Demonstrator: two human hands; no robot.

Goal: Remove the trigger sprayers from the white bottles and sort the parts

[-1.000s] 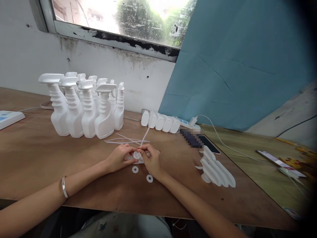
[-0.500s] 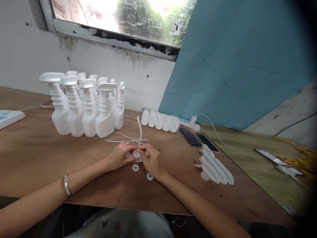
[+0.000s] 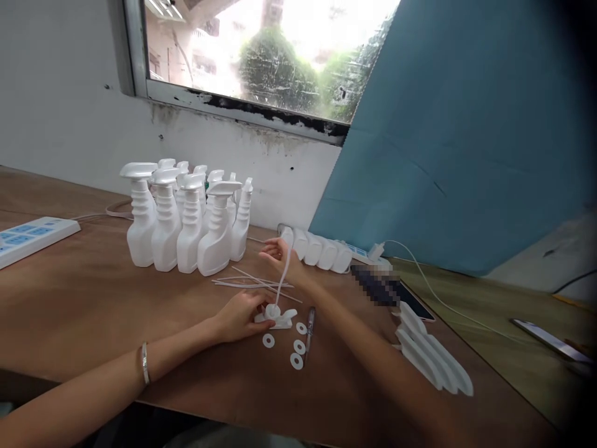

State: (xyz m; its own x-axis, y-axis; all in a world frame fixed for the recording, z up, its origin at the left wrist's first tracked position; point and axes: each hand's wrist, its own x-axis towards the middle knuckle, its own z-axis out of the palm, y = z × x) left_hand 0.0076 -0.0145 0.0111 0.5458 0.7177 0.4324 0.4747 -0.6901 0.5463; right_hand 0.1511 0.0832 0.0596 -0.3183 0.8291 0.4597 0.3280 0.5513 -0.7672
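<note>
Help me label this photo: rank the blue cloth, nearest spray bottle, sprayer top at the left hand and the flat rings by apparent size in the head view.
1. Blue cloth
2. Nearest spray bottle
3. Sprayer top, partly hidden
4. Flat rings, too alike to rank among themselves

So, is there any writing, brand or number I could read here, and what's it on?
No text is readable.
White spray head at the left hand: no lettering visible.
Spray bottles: no lettering visible.
Left power strip: too small to read.
Far-right phone: screen too blurred.
</note>
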